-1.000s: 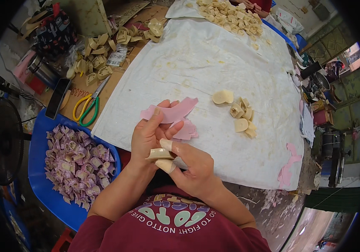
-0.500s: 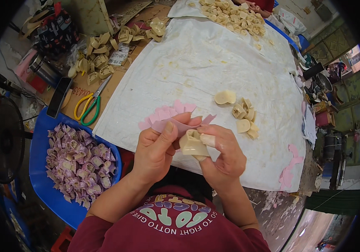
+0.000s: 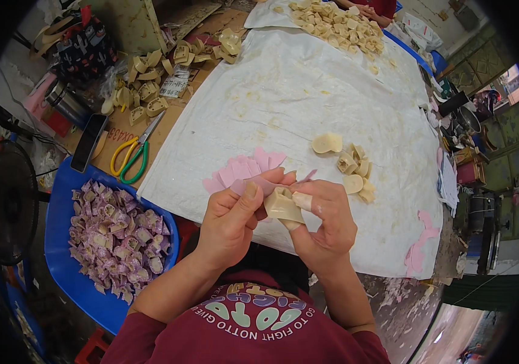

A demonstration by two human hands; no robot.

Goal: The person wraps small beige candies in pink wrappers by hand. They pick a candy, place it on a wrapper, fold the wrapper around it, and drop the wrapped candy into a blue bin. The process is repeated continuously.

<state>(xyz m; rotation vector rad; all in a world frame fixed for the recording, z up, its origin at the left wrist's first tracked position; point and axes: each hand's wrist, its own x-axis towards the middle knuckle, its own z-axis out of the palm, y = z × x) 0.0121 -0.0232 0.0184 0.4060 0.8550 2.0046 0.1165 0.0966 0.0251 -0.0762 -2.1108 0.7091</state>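
Over the table's near edge, my left hand [image 3: 230, 221] pinches a mauve-pink strip of covering material [image 3: 253, 185] between thumb and fingers. My right hand [image 3: 325, 227] grips a cream plastic shoe heel [image 3: 284, 206], hollow end up, close against the strip. One right fingertip has a pale wrap or coating. The strip's far end reaches past the heel toward my right fingers; whether it touches the heel is hard to make out. Just beyond my left hand, pink cut pieces [image 3: 244, 167] lie fanned out. Several bare cream heels [image 3: 356, 167] sit to the right on the white sheet [image 3: 259, 91].
A blue basin [image 3: 59, 242] of purple-covered heels stands at left. Scissors [image 3: 132, 158] and a phone [image 3: 88, 142] lie on cardboard. Cream heels are heaped at the far end [image 3: 338, 27] and far left [image 3: 150, 91]. Another person's hands [image 3: 365, 11] show at the far edge. Pink scraps [image 3: 420, 246] lie right.
The heel and both hands have shifted very slightly right in view, along with the surroundings. Both holds look the same; the heel is tilted a little differently.
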